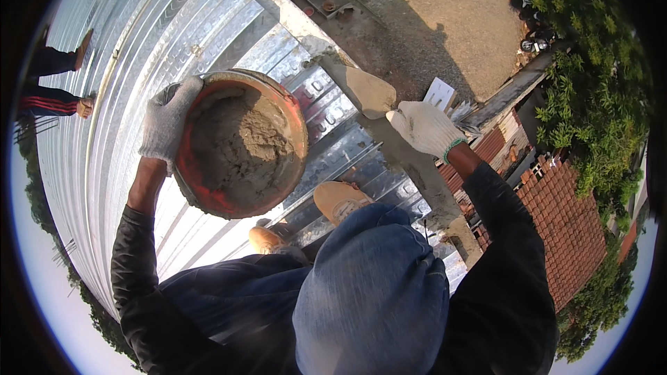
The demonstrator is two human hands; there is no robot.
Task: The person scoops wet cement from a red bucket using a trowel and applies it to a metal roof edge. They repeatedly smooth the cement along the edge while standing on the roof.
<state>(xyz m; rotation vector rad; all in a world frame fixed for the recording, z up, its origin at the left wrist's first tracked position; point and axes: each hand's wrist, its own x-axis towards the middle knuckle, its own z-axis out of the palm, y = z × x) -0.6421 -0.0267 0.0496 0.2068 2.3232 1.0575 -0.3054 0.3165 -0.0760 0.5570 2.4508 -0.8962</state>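
Note:
My left hand [169, 118], in a pale knit glove, grips the rim of an orange, mortar-stained bucket [292, 114] holding wet grey mortar [253, 139]. My right hand [420, 128], also gloved, is closed on the handle of a trowel, whose mortar-coated blade [365, 87] lies over a narrow, mortar-covered wall top [413, 170] along the edge of the metal decking [233, 21]. The bucket is to the left of that edge, above the decking. My feet [340, 201] in tan shoes stand on the decking below the bucket.
Another person's legs [52, 102] are at the upper left on the decking. Past the edge is a drop to a dirt yard [431, 21] with parked motorbikes [533, 45], a tiled roof [570, 222] and trees [590, 104].

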